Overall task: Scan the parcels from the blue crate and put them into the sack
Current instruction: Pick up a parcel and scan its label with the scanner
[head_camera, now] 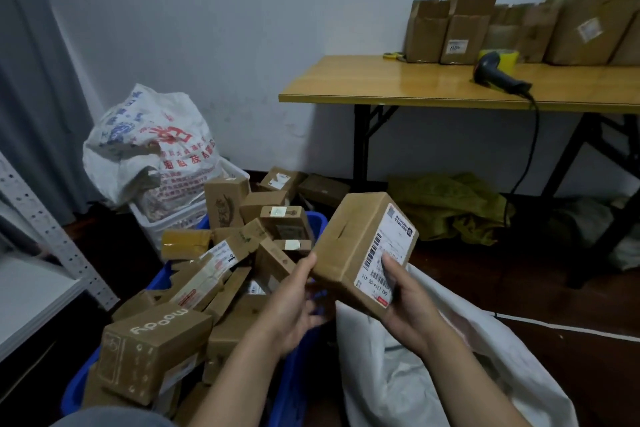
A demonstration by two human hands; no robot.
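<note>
I hold a brown cardboard parcel [360,246] in the air between the crate and the sack, its white barcode label facing right. My left hand [294,302] grips its lower left corner from below. My right hand [405,305] holds the label side, thumb lying across the barcode. The blue crate [294,378] at the lower left is heaped with several cardboard parcels, one marked "moody" [152,350]. The white sack [415,385] lies open at the lower right under the held parcel. A black handheld scanner [498,74] rests on the wooden table [381,83], its cable hanging off the front edge.
Opened cardboard boxes [519,31] and a yellow tape roll [502,57] line the table's back. A stuffed printed white bag [149,149] sits in a white basket [173,218] behind the crate. A grey metal shelf [41,253] stands left. An olive cloth [450,208] lies under the table.
</note>
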